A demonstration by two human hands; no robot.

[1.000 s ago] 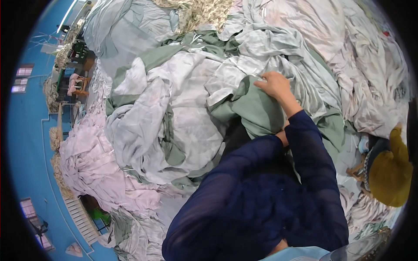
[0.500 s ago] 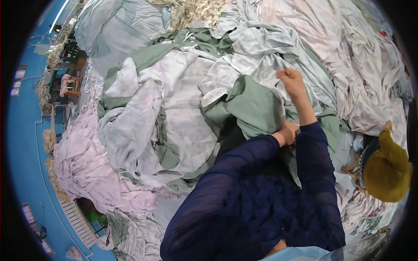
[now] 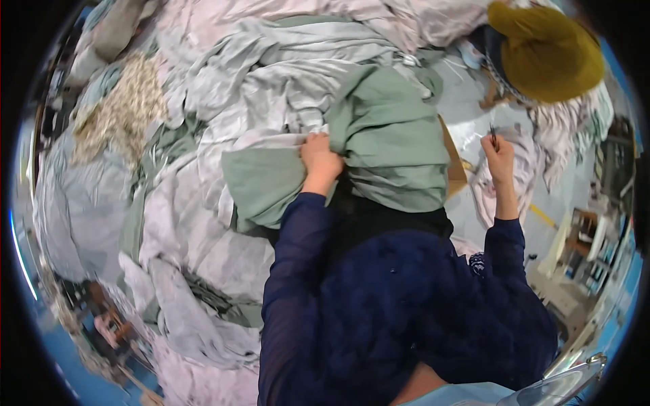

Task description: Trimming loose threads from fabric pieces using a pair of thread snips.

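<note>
My left hand (image 3: 321, 163) is closed on the edge of a green cloth (image 3: 393, 145) that lies across my lap and bunches up in front of me. The cloth's underside is pale grey-white and merges with the large heap of pale fabric (image 3: 196, 196) to the left. Out to the right, apart from the cloth, my right hand (image 3: 500, 161) is closed around a small dark pointed tool (image 3: 493, 138), whose exact kind I cannot make out. A brown cardboard box (image 3: 453, 159) stands partly hidden behind the green cloth.
A co-worker in a mustard top (image 3: 552, 54) sits at the far right. Beige patterned cloth (image 3: 125, 105) lies at the far left, pinkish fabric (image 3: 508, 172) on the floor near my right hand. Furniture (image 3: 586, 243) stands at the right edge.
The view has turned to the right. My right hand has moved from above the cloth out to the right side. More green cloth now lies over my lap, and my left hand still grips it.
</note>
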